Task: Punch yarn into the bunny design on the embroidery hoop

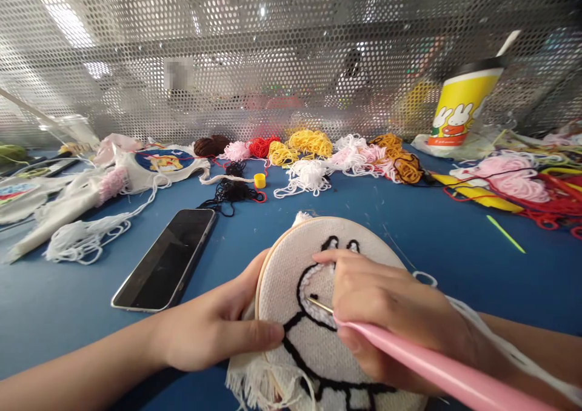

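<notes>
My left hand (227, 323) grips the left rim of a round embroidery hoop (262, 271), its thumb lying on the cloth and its fingers behind. Stretched in the hoop is off-white cloth (286, 296) with a black yarn outline of a figure and white loops inside the head. In my right hand (386, 308) is a pink-handled punch needle (409, 353). Its metal tip meets the cloth inside the outlined head. The right index finger reaches over the cloth below the figure's ears. White yarn (504, 338) trails over my right wrist.
A phone (166, 259) lies left of the hoop. Balls of coloured yarn (309, 144) line the back, before a perforated metal panel (291, 47). A yellow cup (468, 102) with a straw stands back right; another hooped piece (163, 162) lies back left.
</notes>
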`<state>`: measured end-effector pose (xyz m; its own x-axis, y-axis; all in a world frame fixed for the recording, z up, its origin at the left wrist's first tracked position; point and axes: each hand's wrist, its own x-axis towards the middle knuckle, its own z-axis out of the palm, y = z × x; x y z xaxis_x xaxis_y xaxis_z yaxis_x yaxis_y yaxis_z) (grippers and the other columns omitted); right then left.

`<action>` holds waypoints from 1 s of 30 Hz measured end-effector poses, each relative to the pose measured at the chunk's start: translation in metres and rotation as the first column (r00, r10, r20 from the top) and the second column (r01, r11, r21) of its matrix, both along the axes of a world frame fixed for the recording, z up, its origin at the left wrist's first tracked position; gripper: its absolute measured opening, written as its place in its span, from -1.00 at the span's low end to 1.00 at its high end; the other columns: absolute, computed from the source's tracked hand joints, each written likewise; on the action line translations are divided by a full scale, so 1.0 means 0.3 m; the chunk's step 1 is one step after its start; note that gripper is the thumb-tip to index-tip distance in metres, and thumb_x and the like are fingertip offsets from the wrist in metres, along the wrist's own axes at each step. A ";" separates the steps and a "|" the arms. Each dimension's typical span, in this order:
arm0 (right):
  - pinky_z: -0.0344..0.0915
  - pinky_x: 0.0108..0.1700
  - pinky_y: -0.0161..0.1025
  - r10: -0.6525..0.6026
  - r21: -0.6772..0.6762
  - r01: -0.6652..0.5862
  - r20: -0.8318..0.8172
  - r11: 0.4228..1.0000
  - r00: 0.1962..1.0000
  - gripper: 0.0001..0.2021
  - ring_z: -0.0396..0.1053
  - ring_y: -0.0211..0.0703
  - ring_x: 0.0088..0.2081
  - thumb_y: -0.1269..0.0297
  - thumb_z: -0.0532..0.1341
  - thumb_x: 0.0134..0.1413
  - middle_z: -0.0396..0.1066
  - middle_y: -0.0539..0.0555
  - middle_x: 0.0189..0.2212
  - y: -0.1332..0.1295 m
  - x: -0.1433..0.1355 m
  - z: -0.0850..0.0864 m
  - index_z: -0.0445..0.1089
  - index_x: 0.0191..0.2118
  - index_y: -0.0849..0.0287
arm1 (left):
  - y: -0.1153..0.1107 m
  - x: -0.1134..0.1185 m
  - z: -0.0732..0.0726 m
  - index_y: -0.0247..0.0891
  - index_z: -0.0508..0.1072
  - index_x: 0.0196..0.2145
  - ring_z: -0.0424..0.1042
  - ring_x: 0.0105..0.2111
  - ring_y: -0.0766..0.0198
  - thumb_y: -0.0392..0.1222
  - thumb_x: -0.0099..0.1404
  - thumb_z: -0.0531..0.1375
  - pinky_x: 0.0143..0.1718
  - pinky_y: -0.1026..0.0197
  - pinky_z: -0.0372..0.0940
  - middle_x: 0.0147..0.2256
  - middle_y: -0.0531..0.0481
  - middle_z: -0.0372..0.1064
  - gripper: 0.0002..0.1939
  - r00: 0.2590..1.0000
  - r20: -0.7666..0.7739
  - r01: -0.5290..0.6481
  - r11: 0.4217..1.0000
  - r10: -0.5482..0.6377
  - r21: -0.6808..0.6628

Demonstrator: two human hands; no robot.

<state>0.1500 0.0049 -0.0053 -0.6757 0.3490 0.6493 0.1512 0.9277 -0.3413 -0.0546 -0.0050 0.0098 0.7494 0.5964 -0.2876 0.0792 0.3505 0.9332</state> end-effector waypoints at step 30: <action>0.27 -0.14 -0.20 -0.057 -0.277 0.010 -0.163 0.961 0.985 -0.90 0.15 -0.43 -0.60 0.53 0.06 -0.14 0.15 -0.12 -0.66 -0.006 0.007 0.033 0.15 -0.48 0.19 | -0.010 0.009 0.009 0.01 -0.40 0.13 0.12 0.02 0.11 -0.29 0.19 0.05 -0.07 0.14 0.16 0.13 0.01 -0.06 -0.25 0.998 -0.055 0.035 0.994 -0.029 0.102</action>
